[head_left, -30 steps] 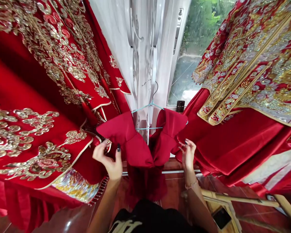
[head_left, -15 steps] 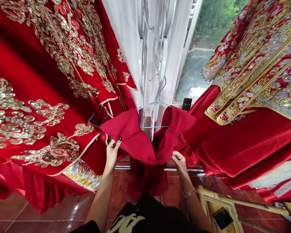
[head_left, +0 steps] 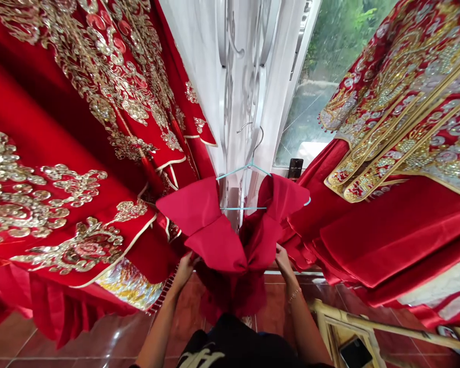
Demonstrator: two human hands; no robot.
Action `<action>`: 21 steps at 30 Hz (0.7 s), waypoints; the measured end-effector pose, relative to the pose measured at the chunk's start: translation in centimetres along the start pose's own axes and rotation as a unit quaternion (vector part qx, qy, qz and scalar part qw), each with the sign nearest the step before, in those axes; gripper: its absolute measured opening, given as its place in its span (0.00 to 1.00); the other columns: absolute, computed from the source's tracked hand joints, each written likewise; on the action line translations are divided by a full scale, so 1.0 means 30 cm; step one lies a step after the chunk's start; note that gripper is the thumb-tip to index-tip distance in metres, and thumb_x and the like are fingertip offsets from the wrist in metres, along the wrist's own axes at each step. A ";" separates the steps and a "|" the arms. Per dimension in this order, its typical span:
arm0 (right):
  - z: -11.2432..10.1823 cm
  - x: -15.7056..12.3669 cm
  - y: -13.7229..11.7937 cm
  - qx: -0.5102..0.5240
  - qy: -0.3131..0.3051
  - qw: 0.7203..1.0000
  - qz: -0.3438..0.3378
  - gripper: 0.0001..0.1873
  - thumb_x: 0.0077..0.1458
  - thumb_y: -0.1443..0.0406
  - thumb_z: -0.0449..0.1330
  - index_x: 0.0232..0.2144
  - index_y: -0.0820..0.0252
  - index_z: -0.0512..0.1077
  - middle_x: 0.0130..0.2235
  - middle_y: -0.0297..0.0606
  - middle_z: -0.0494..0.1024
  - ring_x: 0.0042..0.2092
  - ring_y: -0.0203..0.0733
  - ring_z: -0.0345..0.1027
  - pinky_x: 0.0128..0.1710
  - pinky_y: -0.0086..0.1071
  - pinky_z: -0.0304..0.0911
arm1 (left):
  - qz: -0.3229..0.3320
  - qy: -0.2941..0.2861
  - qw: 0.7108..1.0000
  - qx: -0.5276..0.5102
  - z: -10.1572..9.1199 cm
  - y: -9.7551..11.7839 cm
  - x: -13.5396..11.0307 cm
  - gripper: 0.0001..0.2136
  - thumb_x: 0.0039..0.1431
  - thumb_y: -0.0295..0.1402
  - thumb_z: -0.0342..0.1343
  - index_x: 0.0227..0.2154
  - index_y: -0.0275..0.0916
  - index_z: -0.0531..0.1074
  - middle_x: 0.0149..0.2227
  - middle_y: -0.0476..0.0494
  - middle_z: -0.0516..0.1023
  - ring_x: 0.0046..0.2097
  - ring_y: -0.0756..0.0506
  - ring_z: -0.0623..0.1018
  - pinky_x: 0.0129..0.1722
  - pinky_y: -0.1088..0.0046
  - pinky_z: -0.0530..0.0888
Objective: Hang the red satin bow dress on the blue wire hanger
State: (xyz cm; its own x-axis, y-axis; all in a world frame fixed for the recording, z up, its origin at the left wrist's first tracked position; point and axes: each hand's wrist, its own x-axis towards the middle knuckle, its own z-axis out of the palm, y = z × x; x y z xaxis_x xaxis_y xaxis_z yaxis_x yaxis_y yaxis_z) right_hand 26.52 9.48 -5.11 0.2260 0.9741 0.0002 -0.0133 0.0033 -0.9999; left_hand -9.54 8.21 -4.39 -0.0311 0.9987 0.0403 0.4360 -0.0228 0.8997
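Observation:
A dark red dress (head_left: 218, 240) with a wide, stiff folded collar hangs in front of me on a light blue hanger (head_left: 249, 164). The hanger's metal hook shows above it, with one blue tip poking out beyond the right shoulder. At the left side of the dress, below the collar edge, my left hand (head_left: 184, 268) is closed on the fabric, its fingertips partly hidden behind the cloth. My right hand (head_left: 283, 259) grips the opposite side just under the collar, and its fingertips are also tucked out of sight. The skirt falls toward the tiled floor.
Embroidered red garments hang close on the left (head_left: 130, 133) and right (head_left: 398, 153). White metal scrollwork (head_left: 260, 97) and a window (head_left: 310, 97) stand behind. One phone (head_left: 295, 167) leans at the window; another phone (head_left: 355, 352) lies on a bamboo chair (head_left: 331, 327) at lower right.
My left hand has moved from the collar's outer edge down and inward to the side of the dress. The right hand has shifted slightly, its fingertips now behind the fabric.

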 end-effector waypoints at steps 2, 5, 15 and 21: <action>-0.103 -0.018 -0.027 -0.010 0.034 0.999 -0.010 0.23 0.25 0.50 0.73 0.18 0.59 0.73 0.22 0.36 0.76 0.28 0.43 0.69 0.32 0.38 0.68 | 0.002 0.009 1.000 -0.010 -0.116 -0.015 -0.032 0.16 0.45 0.48 0.57 0.25 0.39 0.76 0.26 0.41 0.81 0.35 0.39 0.81 0.39 0.61 0.79; -0.255 -0.046 -0.104 -0.006 0.126 0.991 -0.042 0.23 0.34 0.46 0.69 0.24 0.57 0.74 0.27 0.36 0.78 0.29 0.42 0.69 0.32 0.39 0.68 | -0.022 0.034 0.999 0.030 -0.278 0.027 -0.110 0.12 0.42 0.46 0.60 0.25 0.43 0.78 0.30 0.42 0.84 0.36 0.36 0.83 0.37 0.63 0.79; 0.115 -0.025 -0.701 -0.113 0.252 0.861 -0.428 0.21 0.55 0.58 0.61 0.51 0.55 0.67 0.53 0.47 0.71 0.57 0.53 0.68 0.59 0.55 0.63 | 0.235 0.334 0.901 0.143 -0.132 0.925 0.009 0.33 0.56 0.36 0.62 0.65 0.41 0.60 0.67 0.33 0.61 0.71 0.28 0.55 0.70 0.41 0.52; 0.287 0.051 -0.776 -0.383 0.157 0.844 -0.342 0.40 0.54 0.61 0.57 0.67 0.53 0.52 0.71 0.51 0.49 0.73 0.68 0.33 0.64 0.75 0.31 | 0.128 0.283 0.927 0.209 -0.111 0.902 0.182 0.39 0.54 0.25 0.57 0.70 0.41 0.53 0.73 0.30 0.47 0.73 0.20 0.36 0.61 0.21 0.42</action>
State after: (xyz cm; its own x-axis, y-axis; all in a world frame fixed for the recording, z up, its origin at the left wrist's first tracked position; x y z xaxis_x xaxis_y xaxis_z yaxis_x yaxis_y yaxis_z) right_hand 18.80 12.83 18.28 0.1744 0.6951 0.6974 0.8308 0.2763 -0.4831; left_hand -0.90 12.90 21.60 -0.2938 0.7759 0.5583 0.8016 -0.1181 0.5861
